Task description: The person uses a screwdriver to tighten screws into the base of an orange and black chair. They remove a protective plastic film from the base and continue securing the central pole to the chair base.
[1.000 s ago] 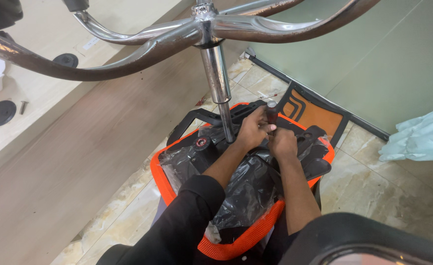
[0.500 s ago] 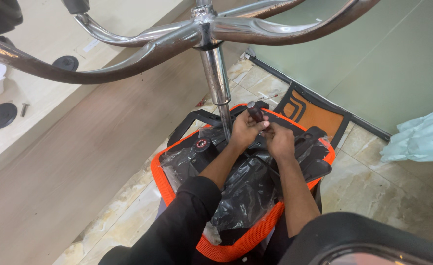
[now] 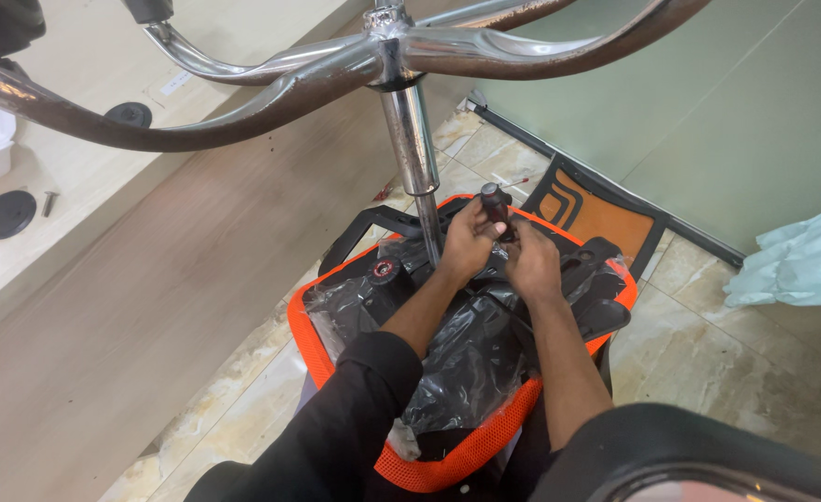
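An office chair lies upside down: its orange mesh seat (image 3: 448,460) faces the floor, and the black underside mechanism (image 3: 383,288) is partly wrapped in dark plastic film (image 3: 471,349). The chrome gas column (image 3: 412,158) rises toward the camera to the chrome star base (image 3: 271,88). My left hand (image 3: 466,244) is wrapped around the dark handle of a screwdriver (image 3: 494,203), held upright over the mechanism. Right beside it, my right hand (image 3: 533,262) presses on the mechanism next to the tool's lower end. The tool's tip is hidden by my fingers.
An orange and black chair backrest (image 3: 596,209) lies on the tiled floor beyond the seat. A wooden panel (image 3: 132,307) runs along the left, with a black round cap (image 3: 6,214) and a screw on the pale surface. A pale green cloth (image 3: 796,265) lies at the right.
Both hands have shifted slightly away from me on the mechanism, and the screwdriver handle now stands out more clearly above my left hand. The chair has not moved.
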